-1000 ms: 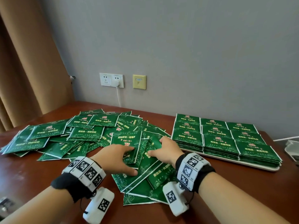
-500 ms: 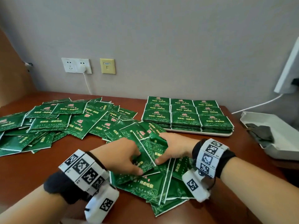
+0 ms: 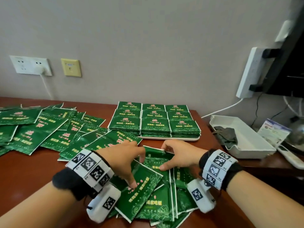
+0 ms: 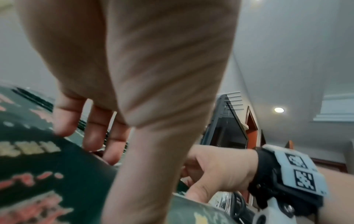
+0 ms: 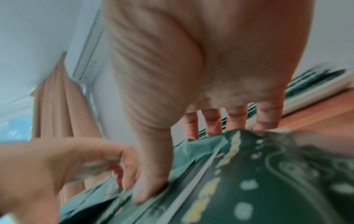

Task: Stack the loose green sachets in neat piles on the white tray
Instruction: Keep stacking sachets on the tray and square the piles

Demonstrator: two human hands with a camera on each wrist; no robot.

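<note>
step: gathering | change: both hands have pulled a bunch of sachets (image 3: 144,191) nearer | left hand (image 3: 122,159) and right hand (image 3: 178,156) curled on it, close together | next: tray (image 3: 171,138)

The right hand (image 5: 191,72) fills the upper middle, palm seen from below, its thumb pressing down on a green sachet (image 5: 258,181) and its four fingers (image 5: 212,121) reaching past that sachet's far edge. The left hand (image 5: 63,169), blurred, comes in from the lower left with fingers curled onto more sachets. At far right a white tray (image 5: 316,97) holding stacked sachets stands on the reddish-brown table (image 5: 321,112). A tan curtain (image 5: 55,97) hangs behind.
</note>
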